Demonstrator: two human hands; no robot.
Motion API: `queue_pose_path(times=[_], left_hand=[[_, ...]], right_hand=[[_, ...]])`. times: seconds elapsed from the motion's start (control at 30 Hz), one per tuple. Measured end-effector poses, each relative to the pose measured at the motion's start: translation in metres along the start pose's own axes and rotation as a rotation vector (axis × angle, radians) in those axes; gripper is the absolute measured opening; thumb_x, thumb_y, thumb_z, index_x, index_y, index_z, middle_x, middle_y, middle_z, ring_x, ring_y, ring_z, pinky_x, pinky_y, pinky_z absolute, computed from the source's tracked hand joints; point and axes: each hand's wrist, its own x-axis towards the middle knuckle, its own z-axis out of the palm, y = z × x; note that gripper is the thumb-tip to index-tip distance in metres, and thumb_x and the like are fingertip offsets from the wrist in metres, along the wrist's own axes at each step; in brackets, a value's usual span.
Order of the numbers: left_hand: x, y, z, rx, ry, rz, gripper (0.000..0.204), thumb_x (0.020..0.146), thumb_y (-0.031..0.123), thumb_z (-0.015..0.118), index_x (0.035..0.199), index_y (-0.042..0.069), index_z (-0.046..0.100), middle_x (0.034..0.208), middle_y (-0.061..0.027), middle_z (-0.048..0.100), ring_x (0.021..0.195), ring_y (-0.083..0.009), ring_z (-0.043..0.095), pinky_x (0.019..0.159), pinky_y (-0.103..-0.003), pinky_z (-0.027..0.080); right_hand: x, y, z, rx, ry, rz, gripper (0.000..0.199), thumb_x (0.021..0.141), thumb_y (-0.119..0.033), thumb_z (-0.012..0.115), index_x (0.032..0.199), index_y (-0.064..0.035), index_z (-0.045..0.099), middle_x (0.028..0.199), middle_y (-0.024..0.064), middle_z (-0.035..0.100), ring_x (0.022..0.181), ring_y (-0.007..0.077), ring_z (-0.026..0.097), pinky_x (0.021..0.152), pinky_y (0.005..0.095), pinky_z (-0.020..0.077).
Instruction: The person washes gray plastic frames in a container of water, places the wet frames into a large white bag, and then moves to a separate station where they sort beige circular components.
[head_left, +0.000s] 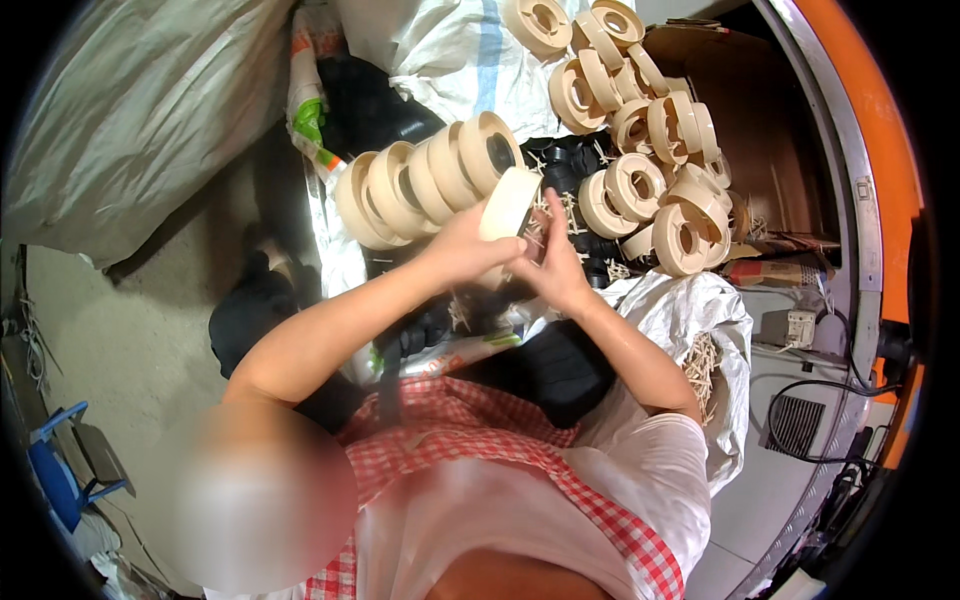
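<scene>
Both hands grasp one cream plastic spool: left hand clenched on its rim, right hand pinching its face. Spool sits against a row of spools. I judge trimming underway; next, a careful placement onto the row.

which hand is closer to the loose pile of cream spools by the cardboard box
Right. The right hand sits just left of the loose pile of cream spools, near its lower edge. The left hand is farther left, on the cream spool both hands hold.
</scene>
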Motion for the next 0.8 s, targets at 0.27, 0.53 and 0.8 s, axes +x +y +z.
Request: queue_pose_path(times=[0.27,0.53,0.8], left_hand=[[-0.005,0.0,0.003,-0.113,0.001,-0.025,0.047,0.078,0.013,0.064,0.119,0.0,0.045,0.094,-0.0061,0.06,0.072,-0.0106,0.058,0.06,-0.024,0.048],[-0.001,-0.006,-0.041,0.519,0.597,0.194,0.1,0.067,0.038,0.075,0.137,-0.004,0.018,0.142,-0.0235,0.021,0.131,-0.0319,0.024,0.107,-0.039,0.022],[0.001,-0.047,-0.095,0.669,0.985,-0.423,0.124,0.05,0.05,0.081,0.139,0.0,0.011,0.135,-0.03,0.023,0.126,-0.0409,0.023,0.104,-0.043,0.026]], right_hand=[[0.008,0.007,-0.013,-0.563,0.077,-0.489,0.069,0.081,-0.033,0.06,0.131,-0.0001,0.026,0.103,0.0137,0.055,0.091,0.0246,0.057,0.08,0.0333,0.0463],[0.069,-0.008,-0.009,0.281,0.228,-0.403,0.048,0.087,-0.008,0.05,0.132,-0.0001,0.035,0.127,0.013,0.046,0.114,0.02,0.047,0.095,0.0295,0.038],[0.188,0.047,-0.01,-0.32,0.183,-0.194,0.061,0.078,-0.035,0.061,0.128,-0.0054,0.045,0.126,0.0175,0.05,0.117,0.0282,0.048,0.097,0.0337,0.0363]])
